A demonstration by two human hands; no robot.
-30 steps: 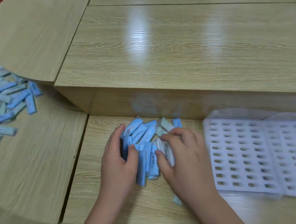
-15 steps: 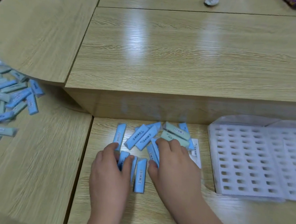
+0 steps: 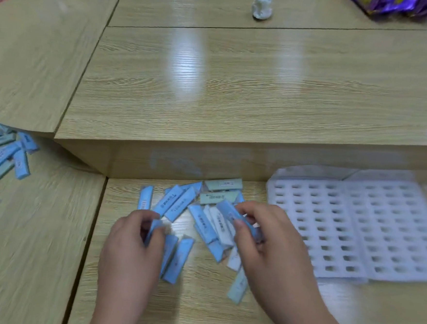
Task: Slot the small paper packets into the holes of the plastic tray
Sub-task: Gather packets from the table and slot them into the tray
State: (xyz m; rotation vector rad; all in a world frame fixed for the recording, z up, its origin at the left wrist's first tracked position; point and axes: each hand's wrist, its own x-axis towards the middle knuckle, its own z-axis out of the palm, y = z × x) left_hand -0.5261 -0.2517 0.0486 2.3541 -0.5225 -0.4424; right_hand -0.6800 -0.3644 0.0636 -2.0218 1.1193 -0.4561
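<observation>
Pinching, left hand: the left hand [image 3: 127,252] is curling its thumb and fingertips round one blue packet [image 3: 154,229] and holding it at the near left edge of the pile.
Right hand: the right hand [image 3: 274,249] is gripping a second blue packet [image 3: 231,215] between thumb and bent fingers, with the packet's long side slanting toward the person's right.
Pile of packets [image 3: 179,205]: it is lying loose on the lower desk [image 3: 197,310] between and just beyond the two hands. The packets are crossing and overlapping at many angles.
Grey-green packets [image 3: 222,184]: two are lying flat at the far edge of the pile, close to the step of the raised desktop [image 3: 237,92].
Plastic tray [image 3: 271,191]: white, it is sitting flat on the lower desk just to the right of the right hand, with its rows of holes facing up.
Second heap of packets [image 3: 3,157]: it is lying well apart on the desk section at far left.
Far desk: a white crumpled lump [image 3: 262,3] and a purple foil bag [image 3: 405,5] are resting there, blurred.
</observation>
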